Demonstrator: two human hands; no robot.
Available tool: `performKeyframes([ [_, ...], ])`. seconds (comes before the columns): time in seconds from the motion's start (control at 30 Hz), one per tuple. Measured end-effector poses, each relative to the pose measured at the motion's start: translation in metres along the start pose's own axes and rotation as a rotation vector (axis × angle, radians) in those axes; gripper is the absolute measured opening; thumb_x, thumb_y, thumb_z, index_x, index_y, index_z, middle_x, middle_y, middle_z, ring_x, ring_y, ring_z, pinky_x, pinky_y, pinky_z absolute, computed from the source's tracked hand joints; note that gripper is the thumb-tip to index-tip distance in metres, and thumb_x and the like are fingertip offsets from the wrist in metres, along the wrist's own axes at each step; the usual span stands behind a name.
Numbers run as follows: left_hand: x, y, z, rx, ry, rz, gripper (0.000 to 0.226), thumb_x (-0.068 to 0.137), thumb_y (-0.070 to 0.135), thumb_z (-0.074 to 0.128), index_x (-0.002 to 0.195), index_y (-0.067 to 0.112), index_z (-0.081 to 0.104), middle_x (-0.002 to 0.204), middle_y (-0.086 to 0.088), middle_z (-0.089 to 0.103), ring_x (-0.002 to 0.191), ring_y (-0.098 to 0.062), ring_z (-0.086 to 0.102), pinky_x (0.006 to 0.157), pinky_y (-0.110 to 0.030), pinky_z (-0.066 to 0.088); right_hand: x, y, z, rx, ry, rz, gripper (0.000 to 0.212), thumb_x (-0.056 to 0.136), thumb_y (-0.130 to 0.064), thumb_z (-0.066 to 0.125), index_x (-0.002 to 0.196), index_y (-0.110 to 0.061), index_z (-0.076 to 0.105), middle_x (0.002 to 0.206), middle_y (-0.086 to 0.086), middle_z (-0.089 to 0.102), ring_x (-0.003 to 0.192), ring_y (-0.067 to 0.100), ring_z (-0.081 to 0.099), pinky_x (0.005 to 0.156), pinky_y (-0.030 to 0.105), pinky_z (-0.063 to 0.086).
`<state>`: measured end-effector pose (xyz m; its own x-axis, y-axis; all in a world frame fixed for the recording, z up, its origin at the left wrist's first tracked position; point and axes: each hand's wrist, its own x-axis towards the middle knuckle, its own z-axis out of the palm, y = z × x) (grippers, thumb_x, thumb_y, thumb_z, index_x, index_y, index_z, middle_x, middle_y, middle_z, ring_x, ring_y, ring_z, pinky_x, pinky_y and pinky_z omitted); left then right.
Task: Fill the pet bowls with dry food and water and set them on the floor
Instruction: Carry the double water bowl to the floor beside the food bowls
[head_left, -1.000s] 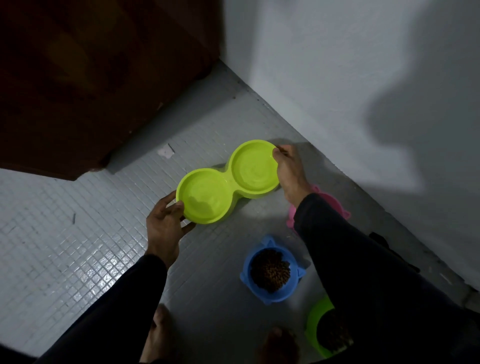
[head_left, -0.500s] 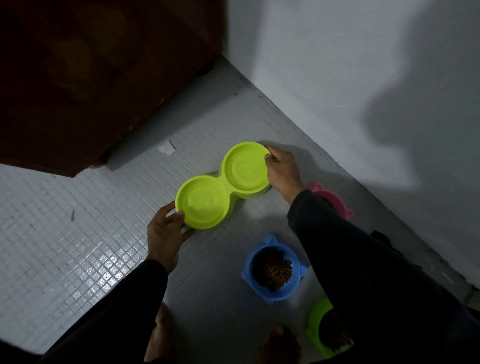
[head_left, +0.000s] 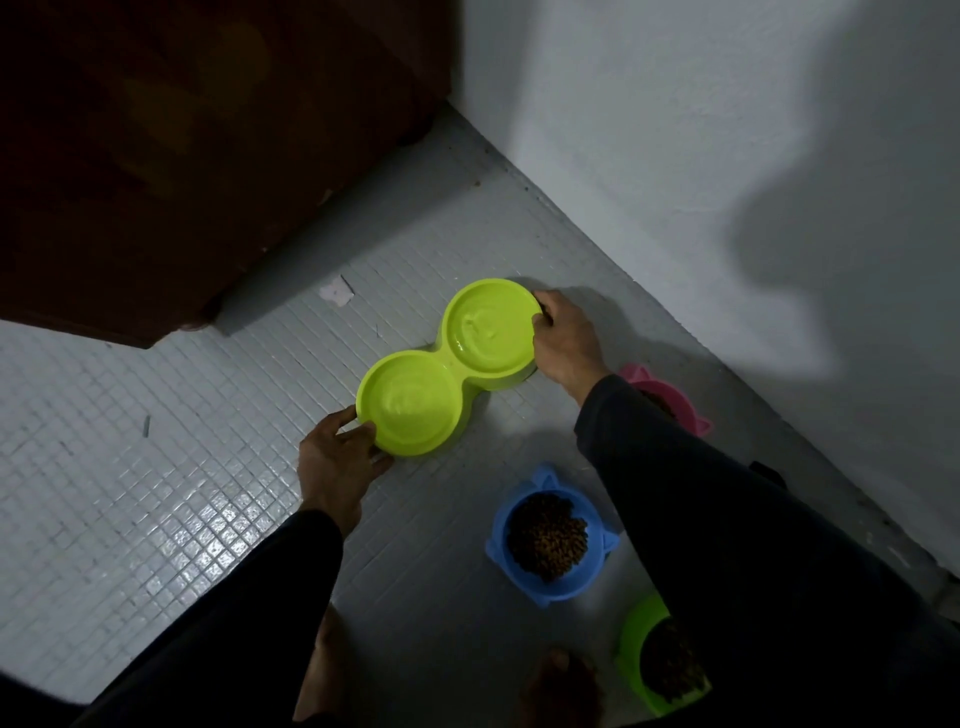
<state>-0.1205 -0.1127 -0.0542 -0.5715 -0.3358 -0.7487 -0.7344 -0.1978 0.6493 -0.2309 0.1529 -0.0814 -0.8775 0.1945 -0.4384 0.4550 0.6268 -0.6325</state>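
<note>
Nearest the camera, a green bowl (head_left: 660, 662) of dry kibble sat at the lower right on the tiled floor (head_left: 130, 467), partly hidden by the right sleeve (head_left: 727, 519). Just beyond it stood a blue bowl (head_left: 550, 538) with small ear-shaped tabs, filled with brown kibble. Two bare feet showed dimly at the bottom edge.

Farther out, the lime double bowl (head_left: 449, 369) lay on or just above the floor; which could not be told. Its long axis ran diagonally, from the near-left basin up to the far-right basin, which pointed toward the white wall (head_left: 727, 156). Both basins faced up and held a clear sheen that looked like water.

The left hand (head_left: 335, 462) reached forward from a dark sleeve, its fingers (head_left: 358, 434) curled on the near-left rim, thumb on top. The right hand (head_left: 569, 340) reached across farther, wrist bent, its fingers clamped over the far-right rim.

A pink bowl (head_left: 670, 400) with ears sat just behind the right forearm, near the wall. Beyond everything, a dark wooden cabinet (head_left: 182, 156) filled the upper left, meeting the wall at the corner.
</note>
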Motion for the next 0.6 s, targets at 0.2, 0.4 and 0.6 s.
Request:
performKeyframes([
  [0.2, 0.004, -0.001, 0.002, 0.071, 0.043, -0.006, 0.025, 0.094, -0.001, 0.065, 0.112, 0.015, 0.069, 0.107, -0.027, 0.07, 0.083, -0.036, 0.07, 0.072, -0.046, 0.063, -0.001, 0.001, -0.002, -0.032, -0.011, -0.035, 0.04, 0.103, -0.014, 0.049, 0.142, -0.014, 0.057, 0.14, 0.01, 0.061, 0.128, 0.029, 0.055, 0.103, 0.033, 0.042],
  [0.4, 0.002, 0.006, 0.008, 0.183, 0.101, -0.01, 0.026, 0.091, 0.006, 0.066, 0.11, 0.023, 0.068, 0.108, -0.028, 0.069, 0.075, -0.032, 0.066, 0.074, -0.059, 0.06, -0.006, -0.002, -0.007, -0.041, -0.034, -0.026, 0.041, 0.104, -0.017, 0.049, 0.145, -0.013, 0.054, 0.143, 0.011, 0.059, 0.131, 0.03, 0.053, 0.107, 0.036, 0.041],
  [0.6, 0.014, -0.001, 0.005, 0.394, 0.123, 0.014, 0.041, 0.07, 0.04, 0.068, 0.109, 0.029, 0.066, 0.107, -0.025, 0.072, 0.097, -0.048, 0.069, 0.084, -0.061, 0.058, -0.017, 0.0, -0.018, -0.028, -0.037, 0.003, 0.036, 0.102, -0.021, 0.053, 0.136, -0.01, 0.059, 0.131, 0.01, 0.065, 0.121, 0.028, 0.058, 0.09, 0.028, 0.04],
])
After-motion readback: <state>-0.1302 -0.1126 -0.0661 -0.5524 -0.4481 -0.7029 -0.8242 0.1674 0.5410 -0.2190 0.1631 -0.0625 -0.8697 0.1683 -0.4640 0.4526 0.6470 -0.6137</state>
